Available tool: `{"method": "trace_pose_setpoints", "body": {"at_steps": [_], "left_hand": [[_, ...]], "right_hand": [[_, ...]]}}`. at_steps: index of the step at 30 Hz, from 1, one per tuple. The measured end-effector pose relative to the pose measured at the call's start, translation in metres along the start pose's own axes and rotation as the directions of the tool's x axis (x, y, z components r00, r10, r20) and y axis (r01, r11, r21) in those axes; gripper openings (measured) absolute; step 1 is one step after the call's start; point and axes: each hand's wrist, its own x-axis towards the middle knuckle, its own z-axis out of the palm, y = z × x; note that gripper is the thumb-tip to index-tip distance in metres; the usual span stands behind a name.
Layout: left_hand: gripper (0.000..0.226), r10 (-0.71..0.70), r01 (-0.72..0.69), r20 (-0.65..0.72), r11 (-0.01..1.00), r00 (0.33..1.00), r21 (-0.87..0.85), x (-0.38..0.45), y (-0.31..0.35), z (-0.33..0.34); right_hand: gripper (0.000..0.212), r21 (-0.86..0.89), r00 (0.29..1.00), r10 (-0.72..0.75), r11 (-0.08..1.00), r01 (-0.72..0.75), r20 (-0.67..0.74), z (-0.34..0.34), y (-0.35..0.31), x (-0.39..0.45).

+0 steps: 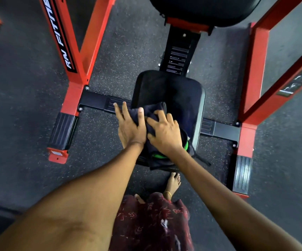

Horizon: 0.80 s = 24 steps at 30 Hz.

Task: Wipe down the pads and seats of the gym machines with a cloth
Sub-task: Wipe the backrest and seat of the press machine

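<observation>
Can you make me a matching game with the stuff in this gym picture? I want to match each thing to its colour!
Things:
1. seat
2. machine frame
3. cloth
4. band peeking out under the right hand

Colours:
A. bright green
B. red-orange
C. dark navy
D. black

Pairs: 1-D, 2-B, 3-C, 4-A

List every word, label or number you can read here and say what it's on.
"RAI FITNE", cut off by the top edge: white letters on the black strip of the left red post.
Label on the right red beam: too blurred and skewed to read.
White sticker on the left red foot: nothing legible.
No other text shows.
</observation>
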Motion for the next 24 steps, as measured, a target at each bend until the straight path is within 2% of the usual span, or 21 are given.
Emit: {"method": "trace_pose_setpoints", "body": {"at_steps": [5,9,12,17,22,24], "left_hand": [[0.069,-0.012,0.011,0.022,0.999,1.000,0.051,0.001,0.001,0.000],[0.070,0.013,-0.018,0.047,0.995,0.999,0.101,0.002,0.002,0.001],[0.074,0.008,-0.020,0.087,0.991,0.996,0.130,-0.001,0.001,0.000],[0.093,-0.013,-0.004,0.118,0.990,0.993,0.142,-0.001,0.003,0.000],[0.091,-0.022,0.000,0.135,0.988,0.991,0.157,-0.002,0.004,0.000],[0.092,-0.022,0.000,0.135,0.986,0.991,0.165,-0.002,0.004,-0.001]], "right_hand": [[0.040,-0.011,0.998,0.034,0.999,-0.033,0.044,-0.001,0.002,0.014],[0.045,-0.012,0.994,0.107,0.994,-0.106,0.021,0.004,0.015,0.069],[0.047,-0.031,0.983,0.185,0.982,-0.184,0.022,0.007,0.023,0.118],[0.047,-0.040,0.987,0.156,0.987,-0.154,0.039,0.008,0.051,0.157],[0.045,0.004,0.924,0.383,0.924,-0.383,-0.013,-0.004,0.118,0.156],[0.047,0.007,0.902,0.431,0.902,-0.431,-0.023,-0.007,0.131,0.150]]}}
